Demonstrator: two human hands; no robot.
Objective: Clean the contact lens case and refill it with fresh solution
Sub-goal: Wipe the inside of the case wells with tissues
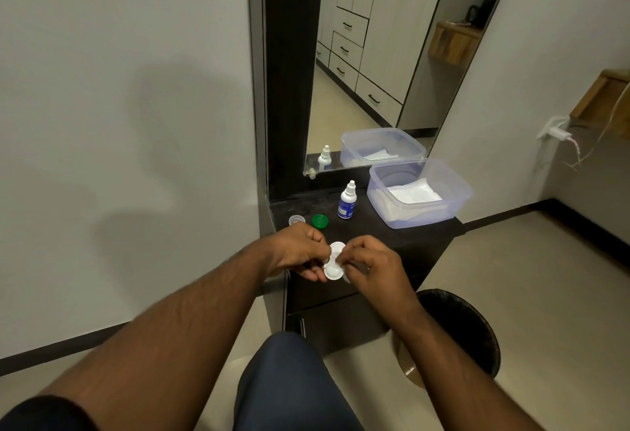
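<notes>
1. Head view, looking down on a dark cabinet top below a tall mirror.
2. Held just above the near edge of the cabinet top: a white two-well plastic contact lens case, both wells uncapped and facing up; liquid inside impossible to judge.
3. Left hand curled, gripping the case's left side between thumb and fingers.
4. Right hand curled, fingertips pinched at the case's right edge; a scrap of white just under them, too small to identify.
5. At the left of the cabinet top, lying loose: a clear round cap and, beside it, a green round cap.
6. Further back on the cabinet top, upright: a small white dropper bottle with a blue label, nozzle closed or not hard to tell.
7. At the right rear of the cabinet top: a translucent rectangular plastic tub, lidless, with folded white tissue inside.
8. Bottle and tub doubled in the mirror.
9. On the floor to the right of the cabinet: a round black bin, partly hidden by the right forearm, contents not visible.
</notes>
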